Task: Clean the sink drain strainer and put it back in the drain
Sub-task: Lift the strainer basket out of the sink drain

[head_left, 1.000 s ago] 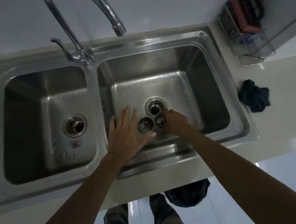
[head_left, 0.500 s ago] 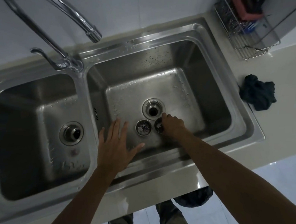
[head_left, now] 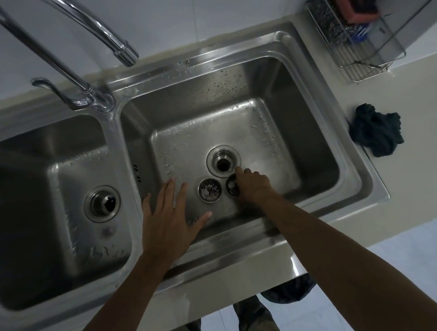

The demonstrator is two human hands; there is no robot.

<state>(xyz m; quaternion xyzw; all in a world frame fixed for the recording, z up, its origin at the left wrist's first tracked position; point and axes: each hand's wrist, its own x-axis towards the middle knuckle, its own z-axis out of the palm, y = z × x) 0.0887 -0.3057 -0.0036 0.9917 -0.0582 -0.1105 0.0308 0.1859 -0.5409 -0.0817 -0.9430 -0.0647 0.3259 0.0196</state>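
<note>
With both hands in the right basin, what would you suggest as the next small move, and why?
Probably lift the strainer gripped by the right hand and tip its scraps out. It holds bits, the drain beside it stands open, and the left hand is open and free to steady the second strainer.

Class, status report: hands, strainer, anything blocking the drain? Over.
Left hand open, left of debris-filled cup. Right hand grips strainer on basin floor. Drain open, unblocked.

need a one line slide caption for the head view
Right hand holds a dirty strainer beside the open drain; left hand spread open beside a second strainer.
</note>
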